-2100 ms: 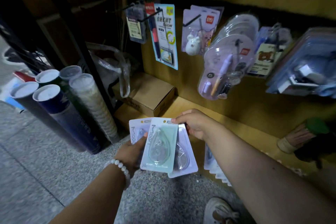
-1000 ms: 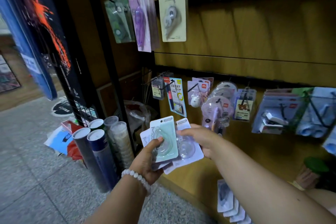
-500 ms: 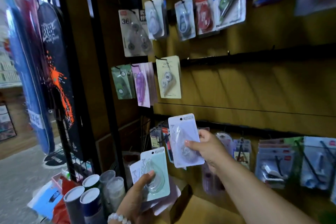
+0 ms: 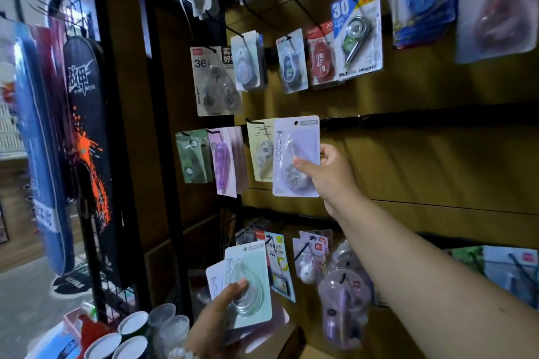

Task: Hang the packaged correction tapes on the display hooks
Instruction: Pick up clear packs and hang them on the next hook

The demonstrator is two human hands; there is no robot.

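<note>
My right hand point(image 4: 331, 176) pinches a pale lilac correction tape package point(image 4: 295, 148) by its right edge and holds it upright against the wooden display wall, its top hole level with the black rail point(image 4: 408, 121) of the middle row. The package overlaps a cream carded tape point(image 4: 258, 148) that hangs on a hook. Lower down, my left hand point(image 4: 215, 326) grips a fanned stack of packages, a mint green one point(image 4: 250, 285) on top with my thumb on its blister. The hook behind the lilac package is hidden.
Green point(image 4: 192, 156) and purple point(image 4: 226, 162) tape packs hang to the left on the same row. More carded tapes point(image 4: 357, 32) fill the row above, pens and stationery point(image 4: 344, 291) the row below. A black metal rack post point(image 4: 157, 125) and rolled tubes point(image 4: 131, 335) stand at left.
My right hand has lifted the lilac package up from the stack to the middle hook row. My left hand stays low with the remaining packages. The view has tilted upward.
</note>
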